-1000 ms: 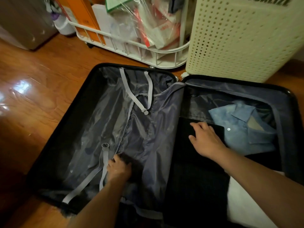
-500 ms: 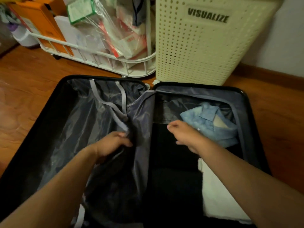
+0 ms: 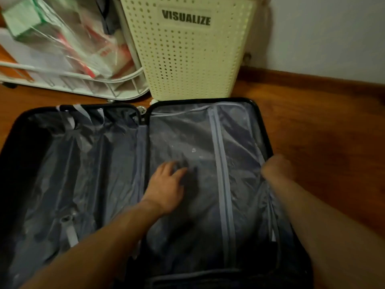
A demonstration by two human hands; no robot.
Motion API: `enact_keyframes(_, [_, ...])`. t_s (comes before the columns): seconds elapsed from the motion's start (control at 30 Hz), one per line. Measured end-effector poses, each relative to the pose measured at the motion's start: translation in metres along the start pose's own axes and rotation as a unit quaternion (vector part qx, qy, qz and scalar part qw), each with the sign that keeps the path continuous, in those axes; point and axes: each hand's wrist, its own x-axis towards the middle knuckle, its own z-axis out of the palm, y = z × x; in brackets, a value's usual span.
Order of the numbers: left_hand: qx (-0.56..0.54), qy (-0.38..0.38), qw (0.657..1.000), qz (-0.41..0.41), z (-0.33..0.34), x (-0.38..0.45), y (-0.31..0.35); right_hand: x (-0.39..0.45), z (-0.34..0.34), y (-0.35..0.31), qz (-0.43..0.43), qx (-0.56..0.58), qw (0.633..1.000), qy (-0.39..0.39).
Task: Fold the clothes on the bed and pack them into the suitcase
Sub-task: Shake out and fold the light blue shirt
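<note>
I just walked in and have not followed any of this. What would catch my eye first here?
An open black suitcase lies flat on the wooden floor and fills the view, its grey divider panel spread over the right half. The left hand rests flat on that panel, while the right hand grips its edge at the right rim. Behind stands a cream perforated basket labelled VISUALIZE.

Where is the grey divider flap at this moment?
In the head view, the divider flap lies spread over the right half of the suitcase, below the cream basket. The left hand rests flat on it.
</note>
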Motion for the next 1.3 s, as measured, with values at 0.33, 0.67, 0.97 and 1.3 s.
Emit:
enact_keyframes(0.33, [-0.123, -0.033, 0.95, -0.285, 0.013, -0.033, -0.095, -0.053, 0.058, -0.158, -0.419, -0.05, 0.9, -0.107])
enact_keyframes(0.67, [-0.156, -0.052, 0.952, -0.258, 0.036, -0.013, -0.113, -0.106, 0.171, -0.206, -0.552, -0.288, 0.774, -0.112])
enact_keyframes(0.97, [-0.178, -0.152, 0.924, -0.303, 0.025, -0.053, -0.107, -0.232, 0.152, -0.037, -0.49, -0.196, 0.826, -0.198])
enact_keyframes(1.3, [-0.163, -0.155, 0.959, -0.17, 0.076, -0.231, -0.1, -0.321, 0.211, 0.017, -0.37, -0.092, 0.907, -0.18])
